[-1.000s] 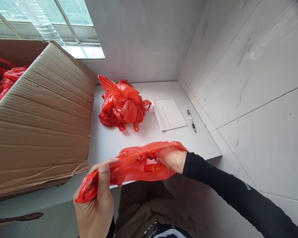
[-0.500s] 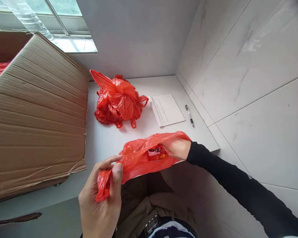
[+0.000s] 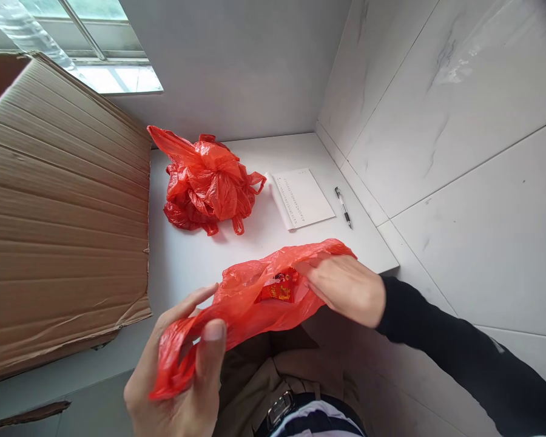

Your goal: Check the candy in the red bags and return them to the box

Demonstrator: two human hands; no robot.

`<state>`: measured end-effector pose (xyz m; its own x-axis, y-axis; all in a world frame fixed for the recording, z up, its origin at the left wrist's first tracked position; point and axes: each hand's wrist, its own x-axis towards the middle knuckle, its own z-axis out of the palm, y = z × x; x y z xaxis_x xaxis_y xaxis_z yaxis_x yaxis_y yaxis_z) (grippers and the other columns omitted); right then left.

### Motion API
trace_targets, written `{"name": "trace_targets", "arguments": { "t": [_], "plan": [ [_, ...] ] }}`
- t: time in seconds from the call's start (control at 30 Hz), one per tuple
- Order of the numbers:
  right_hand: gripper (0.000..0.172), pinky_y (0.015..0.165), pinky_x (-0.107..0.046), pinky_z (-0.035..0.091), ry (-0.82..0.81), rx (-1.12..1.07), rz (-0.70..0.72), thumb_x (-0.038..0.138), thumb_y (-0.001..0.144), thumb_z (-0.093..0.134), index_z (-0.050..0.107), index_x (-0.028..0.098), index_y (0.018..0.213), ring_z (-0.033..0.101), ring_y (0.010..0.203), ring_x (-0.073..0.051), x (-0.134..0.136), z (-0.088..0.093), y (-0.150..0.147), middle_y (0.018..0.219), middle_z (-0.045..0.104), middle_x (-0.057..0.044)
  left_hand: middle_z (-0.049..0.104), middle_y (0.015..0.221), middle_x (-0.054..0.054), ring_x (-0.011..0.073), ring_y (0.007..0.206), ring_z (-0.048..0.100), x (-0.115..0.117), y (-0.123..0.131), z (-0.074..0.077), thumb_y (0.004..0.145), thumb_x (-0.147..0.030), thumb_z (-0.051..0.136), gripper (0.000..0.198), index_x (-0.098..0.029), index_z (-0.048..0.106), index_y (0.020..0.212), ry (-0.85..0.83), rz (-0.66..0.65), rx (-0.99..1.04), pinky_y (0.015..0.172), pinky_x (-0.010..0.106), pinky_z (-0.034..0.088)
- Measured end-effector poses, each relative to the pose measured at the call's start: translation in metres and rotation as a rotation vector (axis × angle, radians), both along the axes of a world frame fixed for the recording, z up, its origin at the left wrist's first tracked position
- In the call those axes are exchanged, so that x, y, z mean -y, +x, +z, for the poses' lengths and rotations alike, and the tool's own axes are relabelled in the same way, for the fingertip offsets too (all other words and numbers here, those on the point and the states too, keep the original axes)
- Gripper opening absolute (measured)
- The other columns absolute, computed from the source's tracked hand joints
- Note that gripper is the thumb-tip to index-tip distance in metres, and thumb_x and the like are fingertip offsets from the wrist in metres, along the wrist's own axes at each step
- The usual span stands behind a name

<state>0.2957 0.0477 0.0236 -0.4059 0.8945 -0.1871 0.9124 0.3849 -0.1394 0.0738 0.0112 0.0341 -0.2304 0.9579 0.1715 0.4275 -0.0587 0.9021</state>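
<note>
A red plastic bag (image 3: 250, 315) stretches between my hands at the near edge of the white table. My left hand (image 3: 177, 364) grips its left end, with the gathered film lying across the palm between thumb and fingers. In the bag's mouth lies a small red packet (image 3: 277, 288) with yellow print. My right hand (image 3: 346, 285) reaches into the bag from the right, its fingertips close to the packet. Red film and blur partly hide those fingers, so I cannot tell whether they hold anything.
A crumpled heap of red plastic bags (image 3: 213, 185) sits farther back on the table (image 3: 186, 258). To its right lie a notepad (image 3: 303, 197) and a pen (image 3: 343, 207). A large cardboard box (image 3: 68, 212) stands at left; a tiled wall (image 3: 459, 152) rises at right.
My right hand has drawn back slightly to the right, and the packet now lies turned, showing more yellow print. My left hand has moved down and left with its end of the bag.
</note>
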Motion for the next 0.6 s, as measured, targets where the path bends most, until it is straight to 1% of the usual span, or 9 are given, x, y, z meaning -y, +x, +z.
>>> {"name": "trace_targets", "arguments": {
  "t": [0.1,0.2,0.27,0.3,0.37,0.43,0.5,0.57,0.6],
  "plan": [
    [0.028,0.069,-0.039,0.048,0.046,0.039,0.052,0.014,0.092,0.056,0.061,0.018,0.119,0.061,0.079,-0.025,0.026,0.023,0.008,0.086,0.067,-0.005,0.066,0.106,-0.003,0.0152,0.094,0.062,0.006,-0.006,-0.002,0.085,-0.031,0.069,0.025,-0.032,0.068,0.110,0.000,-0.112,0.051,0.088,0.025,0.046],
    [0.034,0.072,-0.040,0.047,0.156,0.050,0.011,0.016,0.094,0.054,0.056,0.020,0.127,0.058,0.081,-0.024,0.039,0.033,0.014,0.094,0.064,-0.005,0.063,0.095,-0.002,0.0133,0.085,0.058,0.006,-0.017,-0.009,0.087,-0.020,0.064,0.024,-0.031,0.069,0.109,0.065,-0.295,0.049,0.076,0.023,0.046],
    [0.025,0.072,-0.041,0.046,0.202,0.065,-0.060,0.023,0.096,0.055,0.060,0.019,0.120,0.056,0.080,-0.023,0.040,0.028,0.019,0.092,0.063,-0.005,0.060,0.094,0.000,0.0148,0.085,0.056,0.004,-0.023,-0.012,0.086,-0.016,0.065,0.027,-0.029,0.069,0.109,0.150,-0.363,-0.018,0.072,0.025,0.045],
    [0.020,0.071,-0.041,0.045,0.208,0.079,-0.100,0.028,0.096,0.056,0.062,0.019,0.113,0.055,0.079,-0.024,0.038,0.022,0.021,0.089,0.061,-0.005,0.059,0.094,0.001,0.0156,0.086,0.055,0.004,-0.025,-0.013,0.084,-0.015,0.065,0.028,-0.029,0.070,0.108,0.180,-0.365,-0.056,0.071,0.025,0.044],
    [0.014,0.068,-0.041,0.044,0.193,0.115,-0.151,0.032,0.094,0.060,0.063,0.019,0.097,0.053,0.075,-0.023,0.035,0.009,0.024,0.082,0.058,-0.004,0.054,0.094,0.002,0.0161,0.086,0.053,0.005,-0.026,-0.013,0.082,-0.017,0.068,0.027,-0.031,0.072,0.105,0.214,-0.317,-0.112,0.069,0.027,0.042],
    [0.010,0.066,-0.040,0.043,0.156,0.135,-0.156,0.025,0.092,0.061,0.060,0.019,0.084,0.051,0.071,-0.022,0.035,-0.003,0.026,0.077,0.056,-0.003,0.052,0.095,0.002,0.0159,0.086,0.052,0.008,-0.024,-0.011,0.081,-0.020,0.070,0.020,-0.032,0.074,0.097,0.237,-0.258,-0.111,0.072,0.028,0.041],
    [0.013,0.067,-0.039,0.043,0.122,0.087,-0.150,0.015,0.091,0.058,0.057,0.020,0.079,0.050,0.071,-0.021,0.037,-0.006,0.027,0.078,0.055,-0.002,0.058,0.103,0.002,0.0185,0.097,0.056,0.010,-0.020,-0.010,0.085,-0.025,0.066,0.008,-0.030,0.073,0.088,0.214,-0.241,0.013,0.081,0.030,0.043],
    [0.010,0.072,-0.038,0.045,0.101,-0.063,-0.163,0.013,0.091,0.056,0.058,0.021,0.084,0.052,0.079,-0.021,0.041,-0.001,0.028,0.086,0.058,-0.003,0.065,0.112,0.003,0.0241,0.115,0.056,0.007,-0.016,-0.009,0.092,-0.032,0.058,0.013,-0.027,0.067,0.082,0.097,-0.294,0.258,0.094,0.036,0.045],
    [0.008,0.076,-0.038,0.047,0.088,-0.171,-0.179,0.014,0.092,0.056,0.058,0.021,0.088,0.054,0.085,-0.021,0.043,0.005,0.028,0.092,0.059,-0.003,0.069,0.108,0.003,0.0258,0.120,0.056,0.004,-0.014,-0.007,0.094,-0.034,0.053,0.018,-0.027,0.063,0.081,0.031,-0.333,0.392,0.097,0.039,0.045]
  ]
}}
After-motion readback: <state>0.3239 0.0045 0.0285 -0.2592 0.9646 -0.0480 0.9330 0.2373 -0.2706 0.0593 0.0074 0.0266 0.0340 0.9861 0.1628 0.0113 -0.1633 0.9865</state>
